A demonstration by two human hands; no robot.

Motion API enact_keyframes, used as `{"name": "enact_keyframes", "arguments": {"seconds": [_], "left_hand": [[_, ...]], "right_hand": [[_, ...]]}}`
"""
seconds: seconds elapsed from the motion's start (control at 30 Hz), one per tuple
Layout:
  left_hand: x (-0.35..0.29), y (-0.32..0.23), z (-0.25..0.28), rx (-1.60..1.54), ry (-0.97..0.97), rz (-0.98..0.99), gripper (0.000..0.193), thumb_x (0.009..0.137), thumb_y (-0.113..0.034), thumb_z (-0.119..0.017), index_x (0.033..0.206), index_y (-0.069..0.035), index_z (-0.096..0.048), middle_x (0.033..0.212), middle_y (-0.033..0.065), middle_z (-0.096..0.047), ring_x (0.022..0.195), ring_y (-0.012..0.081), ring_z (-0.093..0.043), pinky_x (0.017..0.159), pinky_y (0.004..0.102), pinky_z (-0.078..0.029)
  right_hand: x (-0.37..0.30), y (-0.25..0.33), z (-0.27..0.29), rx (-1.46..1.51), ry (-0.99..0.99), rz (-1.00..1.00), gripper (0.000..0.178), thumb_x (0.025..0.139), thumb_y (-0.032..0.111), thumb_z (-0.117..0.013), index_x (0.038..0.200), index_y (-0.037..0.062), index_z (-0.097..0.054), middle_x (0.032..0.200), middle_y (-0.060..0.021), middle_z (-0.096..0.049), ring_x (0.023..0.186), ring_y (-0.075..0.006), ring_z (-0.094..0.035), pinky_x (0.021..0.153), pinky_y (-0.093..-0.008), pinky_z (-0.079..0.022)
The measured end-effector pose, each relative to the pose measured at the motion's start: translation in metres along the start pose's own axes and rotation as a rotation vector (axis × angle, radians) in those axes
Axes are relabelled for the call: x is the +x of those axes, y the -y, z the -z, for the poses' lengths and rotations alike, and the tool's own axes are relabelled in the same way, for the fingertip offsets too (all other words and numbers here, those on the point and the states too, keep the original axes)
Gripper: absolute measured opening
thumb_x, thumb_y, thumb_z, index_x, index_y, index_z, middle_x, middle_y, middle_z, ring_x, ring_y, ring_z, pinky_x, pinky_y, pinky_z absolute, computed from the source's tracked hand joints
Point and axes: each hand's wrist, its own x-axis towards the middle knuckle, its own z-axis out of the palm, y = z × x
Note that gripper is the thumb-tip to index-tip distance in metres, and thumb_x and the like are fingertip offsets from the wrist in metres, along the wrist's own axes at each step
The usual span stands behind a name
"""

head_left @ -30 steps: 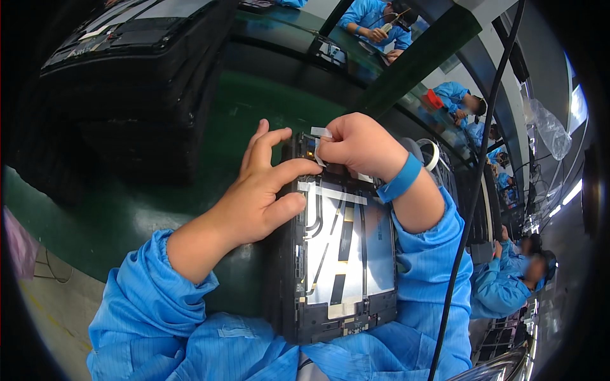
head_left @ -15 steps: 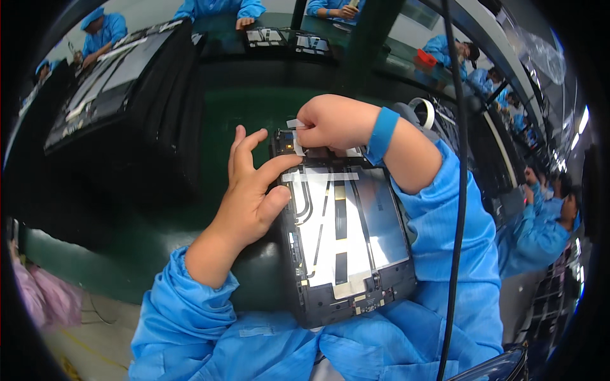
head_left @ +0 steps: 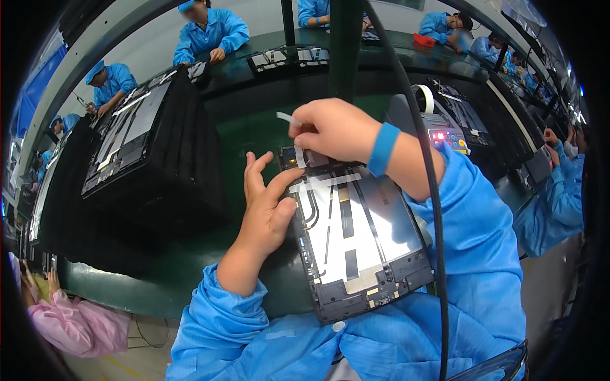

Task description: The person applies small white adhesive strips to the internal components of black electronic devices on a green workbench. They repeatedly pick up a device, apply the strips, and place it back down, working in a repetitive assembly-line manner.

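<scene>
I saw the right hand closed in a pinch on a narrow white strip, its free end poking out leftward. In the last half second that pinch had risen off the upper edge of the dark-framed panel, so I judged the strip's free end was being kept clear, not pressed down. The left hand was open and grasping nothing, its forefinger resting at the panel's upper left corner. Beside that fingertip lay a short white piece of tape; I could not tell whether it joined the pinched strip. A longer pale tape crossed the panel below. The panel sat in front of the body, on the green counter. Farther out, I had a stack of panels on the left and a white ring on the right.
</scene>
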Motion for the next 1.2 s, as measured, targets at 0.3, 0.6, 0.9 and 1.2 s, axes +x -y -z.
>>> {"name": "enact_keyframes", "arguments": {"seconds": [0.3,0.6,0.9,1.2], "left_hand": [[0.003,-0.005,-0.002,0.069,0.019,-0.033,0.056,0.089,-0.054,-0.034,0.121,-0.015,-0.058,0.139,0.0244,-0.026,0.135,0.0509,-0.007,0.108,0.0599,-0.013],[0.006,-0.009,0.0,0.182,0.0,-0.068,0.067,0.09,-0.063,-0.026,0.118,-0.014,-0.062,0.137,0.0242,-0.029,0.134,0.0516,-0.01,0.107,0.0593,-0.014],[0.008,-0.008,0.005,0.365,-0.077,-0.18,0.065,0.09,-0.064,-0.031,0.113,-0.014,-0.067,0.132,0.022,-0.036,0.131,0.0484,-0.02,0.106,0.0559,-0.018],[0.007,-0.005,0.003,0.231,-0.039,-0.167,0.061,0.09,-0.06,-0.035,0.115,-0.013,-0.064,0.13,0.0198,-0.038,0.132,0.0479,-0.02,0.107,0.0562,-0.017]], "right_hand": [[-0.019,-0.042,-0.013,0.021,0.025,0.435,0.036,0.075,-0.009,-0.054,0.104,0.0059,-0.07,0.116,-0.0127,-0.062,0.108,-0.0289,-0.053,0.093,-0.0359,-0.043],[-0.019,-0.047,-0.009,-0.149,0.038,0.606,0.04,0.071,-0.009,-0.057,0.106,0.0061,-0.069,0.121,-0.0149,-0.06,0.11,-0.0323,-0.051,0.09,-0.0376,-0.047],[-0.022,-0.047,-0.006,-0.25,0.037,0.632,0.046,0.071,-0.006,-0.058,0.113,0.0103,-0.067,0.124,-0.0142,-0.058,0.113,-0.0316,-0.051,0.091,-0.0375,-0.047],[-0.025,-0.051,-0.011,-0.294,-0.007,0.642,0.046,0.072,-0.006,-0.058,0.114,0.01,-0.066,0.125,-0.0129,-0.058,0.114,-0.0296,-0.052,0.091,-0.0371,-0.047]]}}
